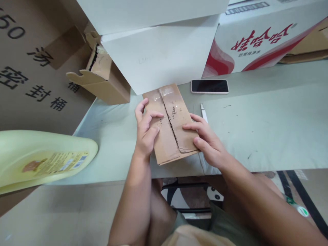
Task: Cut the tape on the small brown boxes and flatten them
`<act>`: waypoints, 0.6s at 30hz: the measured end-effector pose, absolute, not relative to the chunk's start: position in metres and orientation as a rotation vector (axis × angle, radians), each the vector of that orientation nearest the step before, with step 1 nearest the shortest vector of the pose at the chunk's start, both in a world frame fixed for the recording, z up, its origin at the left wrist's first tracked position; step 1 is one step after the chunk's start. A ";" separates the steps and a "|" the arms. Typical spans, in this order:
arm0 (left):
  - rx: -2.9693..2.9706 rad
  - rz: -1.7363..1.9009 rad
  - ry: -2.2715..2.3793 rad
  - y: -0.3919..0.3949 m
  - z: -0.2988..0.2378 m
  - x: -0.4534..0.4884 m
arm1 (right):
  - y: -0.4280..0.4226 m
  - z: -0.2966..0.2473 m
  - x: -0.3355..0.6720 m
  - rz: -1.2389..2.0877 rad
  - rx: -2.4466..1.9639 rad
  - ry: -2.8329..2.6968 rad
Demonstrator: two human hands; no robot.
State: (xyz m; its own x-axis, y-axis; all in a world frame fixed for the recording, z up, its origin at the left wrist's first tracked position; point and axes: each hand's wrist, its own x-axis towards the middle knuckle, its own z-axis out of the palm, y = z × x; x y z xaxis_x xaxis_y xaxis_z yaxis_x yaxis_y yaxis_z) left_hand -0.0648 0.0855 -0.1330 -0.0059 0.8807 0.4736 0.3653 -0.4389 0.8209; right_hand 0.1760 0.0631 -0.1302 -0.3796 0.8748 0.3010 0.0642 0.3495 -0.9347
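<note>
While both hands were on it, the small carton [174, 124] sat in the middle of my view, near the front edge of the table [246, 126] and slanted, its far end leaning toward the left. From my remote seat I saw the left hand [146, 128] along its left side, one finger at the edge by the far corner, another finger and the thumb lying on the top face, spread apart from each other but closed on the cardboard. I had the right hand [208, 141] gripping the opposite side, thumb and fingertips pressed on the top near the close corner. I could not tell whether the underside touched the cloth. A dark seam ran lengthwise down the top, with shiny clear tape [167, 91] across its far end and small black print beside it.

Just beyond the right hand I made out a slim pale tool [203, 111], its near end close to the fingers, and past that a dark-screened phone [209, 86] lying flat. Behind the carton stood a plain white box [159, 56], and to its right a white box with red lettering [256, 44]. On the left I saw an open cardboard box [116, 83] with torn edges, a large brown box [38, 80] bearing black characters, and, nearer me, a yellow bottle [51, 153].
</note>
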 end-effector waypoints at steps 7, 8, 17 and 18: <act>1.791 1.449 1.320 0.086 -0.132 -0.062 | 0.059 -0.137 0.175 1.227 -0.912 -1.588; 1.786 1.460 1.298 0.085 -0.131 -0.061 | 0.059 -0.137 0.175 1.228 -0.910 -1.591; 1.854 1.446 1.247 0.072 -0.119 -0.042 | 0.067 -0.116 0.192 0.987 -0.770 -1.817; 1.846 1.456 1.247 0.073 -0.118 -0.043 | 0.068 -0.114 0.193 0.953 -0.745 -1.845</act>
